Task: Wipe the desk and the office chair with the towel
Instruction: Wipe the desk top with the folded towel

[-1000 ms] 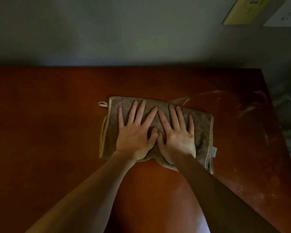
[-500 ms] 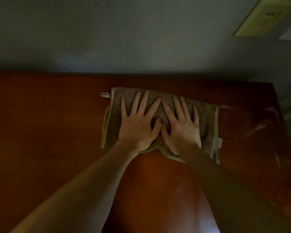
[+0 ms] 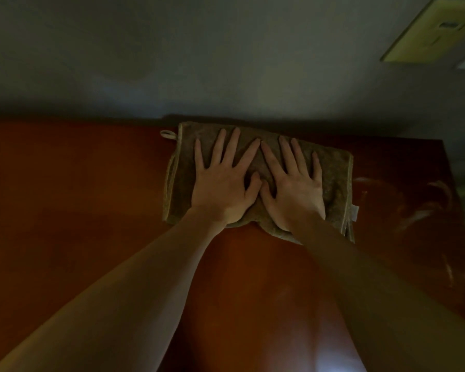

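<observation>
You are pressing the towel (image 3: 330,178) flat onto the reddish-brown surface (image 3: 78,210) with both palms. The towel, folded into a brownish-olive rectangle, is lying at the far side of the surface, its far edge reaching the shadowed line where the grey wall (image 3: 172,63) is rising.

Your left grip (image 3: 223,189) is lying wide open on the towel's left half, its fingers (image 3: 218,146) straight, fanned out and pointing toward the wall. It is clasping nothing and is only bearing down on the cloth. Your right grip (image 3: 295,194) is doing the same just beside it, flat and fully open on the middle of the towel, so a strip of cloth is showing bare to its right. The two index fingertips are coming close together, and the thumbs (image 3: 253,186) are lying side by side below them; whether they are touching, I cannot tell.

A small hanging loop (image 3: 168,134) is sticking out from the towel's far left corner and resting on the surface. A pale label (image 3: 355,212) is poking out of the right edge, near the closer corner. The near edge is bunching a little under the heel of your right grip. Both bare forearms are reaching in from the bottom of the view.

Pale streaks (image 3: 414,208) are showing on the surface to the right of the towel. A yellowish plate (image 3: 430,30) is sitting on the wall at the upper right, partly cut off.
</observation>
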Action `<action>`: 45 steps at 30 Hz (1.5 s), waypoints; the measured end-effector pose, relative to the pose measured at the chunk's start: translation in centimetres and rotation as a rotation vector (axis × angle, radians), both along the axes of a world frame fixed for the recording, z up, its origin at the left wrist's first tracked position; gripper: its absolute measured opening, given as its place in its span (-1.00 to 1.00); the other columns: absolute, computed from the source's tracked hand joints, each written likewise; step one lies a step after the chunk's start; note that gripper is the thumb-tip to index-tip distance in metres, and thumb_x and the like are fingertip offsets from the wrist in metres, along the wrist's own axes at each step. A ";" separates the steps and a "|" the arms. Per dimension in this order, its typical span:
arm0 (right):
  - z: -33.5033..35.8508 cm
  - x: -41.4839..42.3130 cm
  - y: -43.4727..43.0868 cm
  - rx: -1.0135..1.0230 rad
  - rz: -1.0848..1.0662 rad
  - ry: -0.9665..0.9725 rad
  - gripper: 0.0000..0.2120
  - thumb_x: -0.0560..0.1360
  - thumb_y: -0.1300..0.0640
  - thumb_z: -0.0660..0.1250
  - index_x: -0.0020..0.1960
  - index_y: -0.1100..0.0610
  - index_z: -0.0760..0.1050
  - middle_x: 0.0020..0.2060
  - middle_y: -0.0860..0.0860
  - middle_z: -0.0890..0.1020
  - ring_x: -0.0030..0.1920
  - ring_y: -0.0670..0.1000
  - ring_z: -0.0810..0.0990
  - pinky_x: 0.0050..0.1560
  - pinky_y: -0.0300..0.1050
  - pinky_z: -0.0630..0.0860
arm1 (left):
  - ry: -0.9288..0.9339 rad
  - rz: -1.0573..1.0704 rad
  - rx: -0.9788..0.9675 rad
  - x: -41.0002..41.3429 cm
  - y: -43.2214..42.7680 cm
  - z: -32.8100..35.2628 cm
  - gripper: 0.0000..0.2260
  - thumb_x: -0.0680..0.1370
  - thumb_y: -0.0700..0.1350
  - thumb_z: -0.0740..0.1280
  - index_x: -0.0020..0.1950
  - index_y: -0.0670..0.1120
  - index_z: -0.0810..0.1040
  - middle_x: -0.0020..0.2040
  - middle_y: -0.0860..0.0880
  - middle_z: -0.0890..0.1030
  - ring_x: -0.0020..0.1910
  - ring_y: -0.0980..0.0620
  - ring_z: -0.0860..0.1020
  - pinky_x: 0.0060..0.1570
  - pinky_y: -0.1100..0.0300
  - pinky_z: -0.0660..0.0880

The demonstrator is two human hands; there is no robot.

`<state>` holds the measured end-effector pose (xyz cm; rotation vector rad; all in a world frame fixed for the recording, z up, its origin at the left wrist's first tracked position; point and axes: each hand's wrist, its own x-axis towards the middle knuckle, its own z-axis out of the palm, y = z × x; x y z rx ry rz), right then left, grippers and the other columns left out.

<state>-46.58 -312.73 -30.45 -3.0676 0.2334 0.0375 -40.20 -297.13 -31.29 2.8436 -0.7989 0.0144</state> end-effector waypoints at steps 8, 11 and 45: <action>-0.2 1.7 -0.9 0.005 -0.005 -0.006 -0.34 0.61 -0.29 -0.18 0.68 -0.14 -0.12 0.68 0.05 0.00 0.67 0.09 -0.10 0.61 0.31 -0.09 | 0.020 0.004 0.011 1.6 -1.0 0.2 -0.40 0.62 0.27 -0.15 0.67 0.20 -0.04 0.70 -0.05 -0.04 0.67 -0.10 -0.11 0.54 -0.37 -0.18; 0.0 2.3 -1.4 0.001 -0.004 -0.007 -0.34 0.61 -0.29 -0.19 0.68 -0.15 -0.13 0.68 0.05 -0.01 0.67 0.09 -0.11 0.61 0.31 -0.09 | 0.015 0.006 0.004 2.2 -1.4 0.2 -0.40 0.62 0.26 -0.14 0.67 0.21 -0.03 0.70 -0.05 -0.02 0.67 -0.10 -0.09 0.54 -0.37 -0.18; 0.8 1.9 -1.2 -0.009 0.037 0.016 -0.31 0.60 -0.28 -0.18 0.68 -0.07 -0.03 0.67 0.08 0.05 0.67 0.11 -0.07 0.61 0.33 -0.12 | -0.001 0.023 0.026 1.4 -1.0 0.6 -0.41 0.64 0.26 -0.17 0.68 0.15 -0.02 0.70 -0.08 0.03 0.67 -0.09 -0.03 0.58 -0.31 -0.13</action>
